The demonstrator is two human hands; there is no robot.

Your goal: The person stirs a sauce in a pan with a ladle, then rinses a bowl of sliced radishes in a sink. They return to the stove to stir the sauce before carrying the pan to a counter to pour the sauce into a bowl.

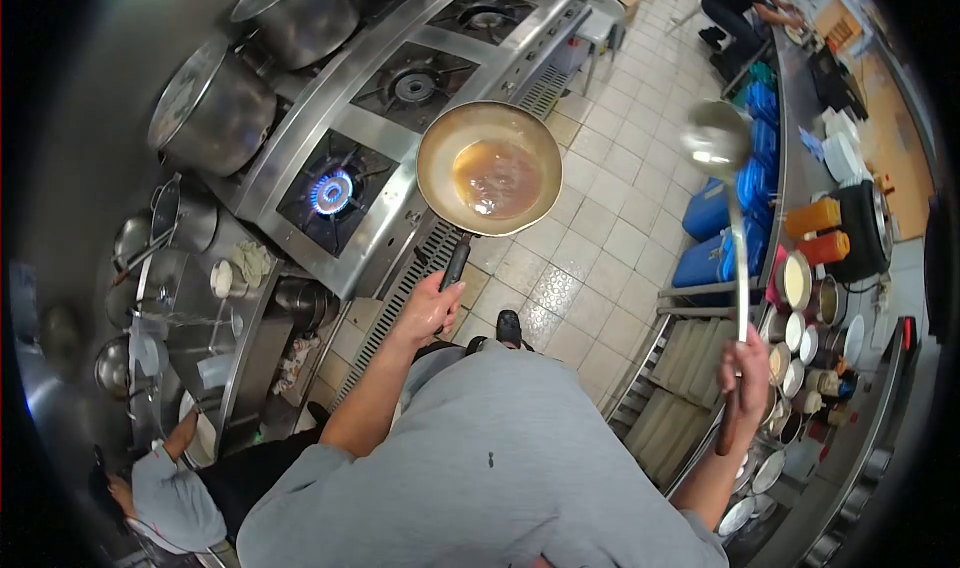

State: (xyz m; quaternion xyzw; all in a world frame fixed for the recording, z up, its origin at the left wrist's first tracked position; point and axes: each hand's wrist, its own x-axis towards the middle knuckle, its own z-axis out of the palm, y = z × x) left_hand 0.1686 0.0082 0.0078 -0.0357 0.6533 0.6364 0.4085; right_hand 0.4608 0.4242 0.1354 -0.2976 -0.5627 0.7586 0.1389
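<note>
My left hand point(430, 311) is closed around the black handle of a frying pan point(440, 153). The pan is off the stove, over the floor beside the stove's front edge, and brown liquid point(500, 180) lies in it. Out to the right, my right hand point(743, 368) grips the long handle of a metal ladle point(716, 138). The ladle's bowl is raised at the upper right, slightly blurred; whether it holds anything is unclear. A burner point(331, 193) left of the pan has a blue flame.
Large pots point(215, 108) stand behind the burners. On the right counter are several bowls point(794, 280) and sauce bottles point(812, 218), with blue bins point(715, 258) beneath. One person point(180, 498) is at the lower left, another point(745, 13) at the far upper right.
</note>
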